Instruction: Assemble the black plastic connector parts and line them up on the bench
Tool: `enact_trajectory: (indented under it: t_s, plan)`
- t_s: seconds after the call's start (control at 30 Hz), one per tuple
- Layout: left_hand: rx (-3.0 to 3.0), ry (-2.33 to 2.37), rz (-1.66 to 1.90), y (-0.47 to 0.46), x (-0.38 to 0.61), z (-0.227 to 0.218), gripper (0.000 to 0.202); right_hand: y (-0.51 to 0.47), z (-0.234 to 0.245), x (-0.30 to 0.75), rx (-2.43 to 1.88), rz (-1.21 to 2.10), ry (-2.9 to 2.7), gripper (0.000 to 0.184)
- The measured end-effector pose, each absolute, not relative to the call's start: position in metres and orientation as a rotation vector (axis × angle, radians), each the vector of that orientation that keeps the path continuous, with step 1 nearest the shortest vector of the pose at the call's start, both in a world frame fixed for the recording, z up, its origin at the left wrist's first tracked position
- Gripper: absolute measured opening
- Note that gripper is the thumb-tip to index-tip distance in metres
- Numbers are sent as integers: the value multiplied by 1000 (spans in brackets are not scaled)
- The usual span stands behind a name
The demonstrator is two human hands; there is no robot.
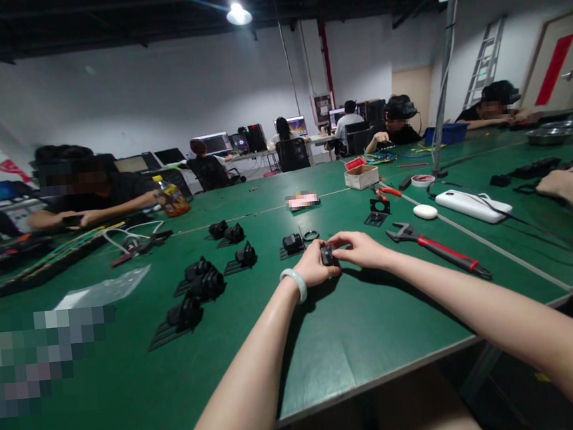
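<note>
Both my hands meet over the green table (367,328), closed around one small black part (327,255). My left hand (314,266), with a pale bangle at the wrist, grips it from the left. From the right, my right hand (362,248) pinches the same part with its fingertips. Just beyond the hands lie a black connector on a plate (293,244) and a dark ring (311,235).
Several black connectors on plates (200,291) lie to the left, beside a clear plastic bag (103,288). A red-handled adjustable wrench (434,247), a white oval object (425,211), a white flat device (472,204) and a small cardboard box (361,176) sit to the right. Other people work around the tables.
</note>
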State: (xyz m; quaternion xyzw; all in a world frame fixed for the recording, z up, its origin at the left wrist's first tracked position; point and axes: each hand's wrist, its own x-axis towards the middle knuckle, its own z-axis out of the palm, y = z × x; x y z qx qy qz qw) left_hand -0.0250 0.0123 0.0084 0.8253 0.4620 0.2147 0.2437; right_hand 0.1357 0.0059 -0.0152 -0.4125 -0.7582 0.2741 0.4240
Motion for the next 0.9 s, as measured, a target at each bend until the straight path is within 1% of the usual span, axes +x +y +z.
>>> enact_trajectory:
  t_s: [0.1,0.2,0.3,0.4,0.57,0.63,0.73,0.8,0.83,0.9]
  plan:
    - [2267,1354,518,11,-24,11,55,9,-16,136,-1111,681,-1969,26]
    - [2271,1407,481,11,-23,13,57,8,-17,135,-1050,725,-1988,23]
    - [2280,1447,440,12,-23,14,58,3,-16,134,-1027,655,-1944,35]
    - [2292,1463,416,13,-23,14,59,0,-15,134,-1065,587,-1935,40]
    - [2303,1448,393,15,-24,14,62,3,-15,132,-1097,686,-1989,24]
    - [2302,1443,382,16,-25,13,62,1,-16,132,-1064,672,-1964,29]
    - [2286,1423,406,16,-26,13,61,-3,-18,133,-1022,578,-1946,47]
    - [2267,1397,447,16,-26,12,59,-3,-19,133,-1028,581,-1953,51]
    - [2259,1386,466,17,-26,12,58,-1,-19,133,-1043,622,-1957,47]
    - [2252,1376,485,17,-27,13,56,3,-20,132,-1084,716,-1954,31]
